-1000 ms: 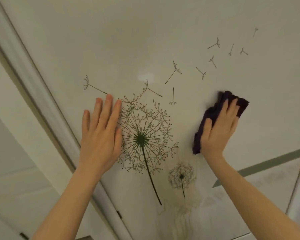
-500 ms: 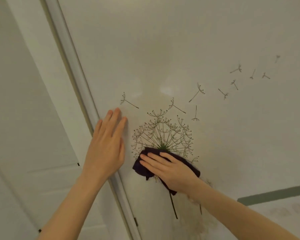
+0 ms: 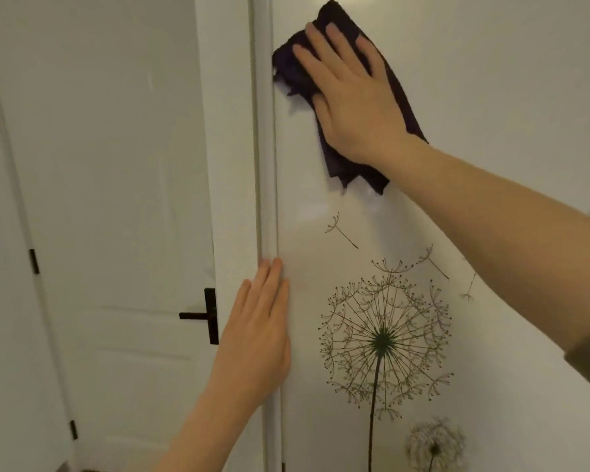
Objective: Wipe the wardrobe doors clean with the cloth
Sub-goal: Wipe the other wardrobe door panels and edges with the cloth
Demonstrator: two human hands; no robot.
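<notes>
Slippage is the main risk: we hold the cloth [image 3: 292, 71] only by pressure of the right hand [image 3: 351, 97], fingers straight and slightly spread, flat against the door [image 3: 491, 114]. Nothing pinches it, so lighter pressure could let it drop. A second risk lies at the dandelion [image 3: 384, 342]: if it is a sticker, a downward stroke could catch its fine seed lines and lift an edge. Our left hand [image 3: 256, 338], fingers straight and together, braces just left of the dandelion and grips nothing. The cloth is dark purple, crumpled, ragged at its folds, and lies well above the dandelion, to its upper left.
</notes>
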